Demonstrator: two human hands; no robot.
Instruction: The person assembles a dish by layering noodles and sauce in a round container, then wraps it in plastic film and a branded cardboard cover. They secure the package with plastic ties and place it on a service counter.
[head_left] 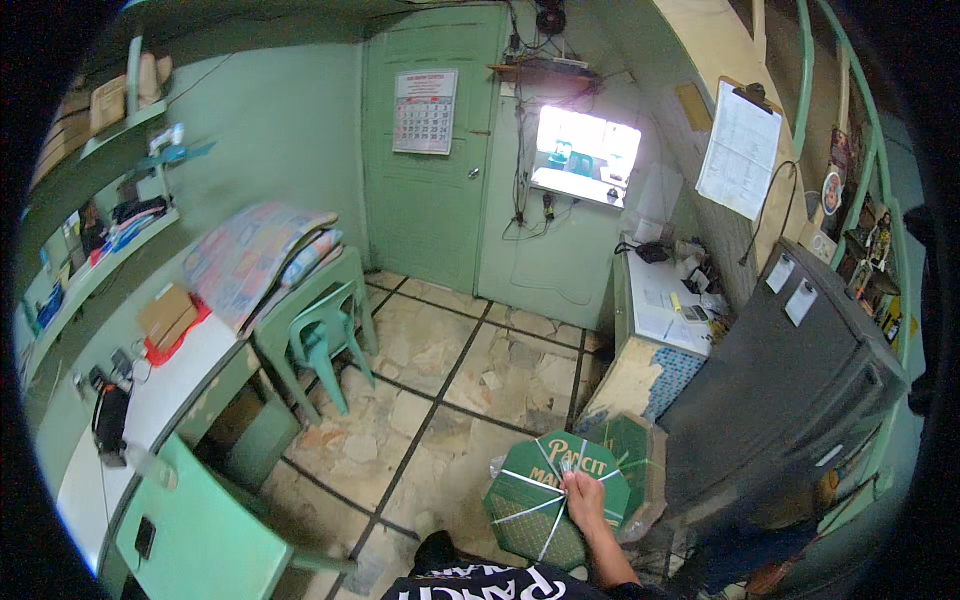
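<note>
My right hand [585,500] is closed at the top of a green octagonal box [528,515], where white straps cross. Gold lettering and a patterned area cover its lid, and a bit of clear plastic shows at its left edge. The box is in front of my body, above the tiled floor [420,430]. Partly behind it is a second green octagonal box [640,455] with a brownish rim and a thin yellowish-green tie; I cannot tell what supports it. My left hand is out of view.
A dark refrigerator [790,380] stands on the right beside a counter [660,305] with papers. Left are a green plastic chair [200,520], a long white-topped table [190,390] and a small green chair [330,335]. A green door [430,200] is at the back.
</note>
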